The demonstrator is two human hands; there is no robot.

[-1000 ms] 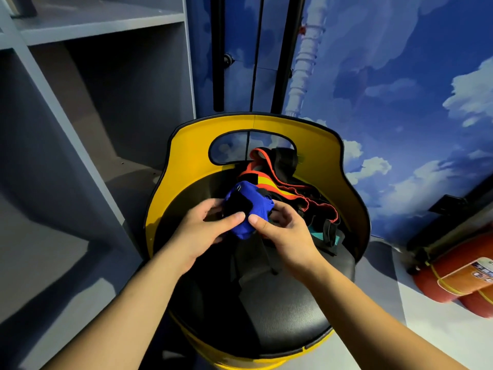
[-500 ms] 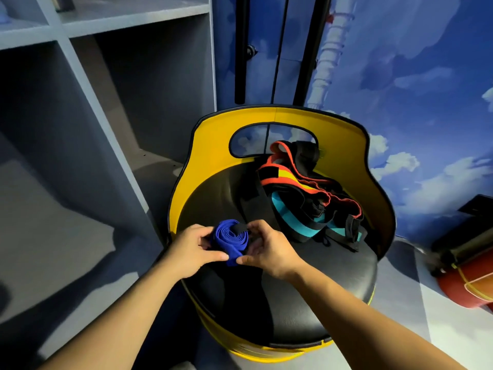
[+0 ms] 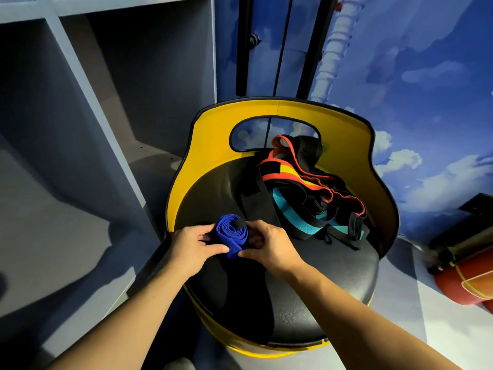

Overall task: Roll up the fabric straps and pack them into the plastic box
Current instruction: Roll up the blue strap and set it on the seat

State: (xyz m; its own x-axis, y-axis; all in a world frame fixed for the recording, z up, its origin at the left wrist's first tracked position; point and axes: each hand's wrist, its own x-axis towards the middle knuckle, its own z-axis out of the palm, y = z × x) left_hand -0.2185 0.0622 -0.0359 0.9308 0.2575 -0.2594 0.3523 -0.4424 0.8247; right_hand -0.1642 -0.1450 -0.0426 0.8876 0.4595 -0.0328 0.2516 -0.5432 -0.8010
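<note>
Both hands hold a rolled blue strap over the front left of a black seat

No brand, label or writing can be read anywhere. The blue strap (image 3: 231, 234) is wound into a loose coil, its layers showing edge-on, with a black patch at its upper end and one blue end poking out below. The left hand (image 3: 190, 245) holds the coil from the left, thumb laid along its lower edge, fingers curled behind it; the right hand (image 3: 268, 245) pinches it from the right, its grip closed on the coil, thumb pointing left toward the other thumb. Both forearms reach up from the lower edge. Further back on the black seat (image 3: 320, 276) of the yellow-backed chair (image 3: 213, 137) lies a tangled pile of straps (image 3: 312, 193), red-orange, yellow, teal and black
</note>
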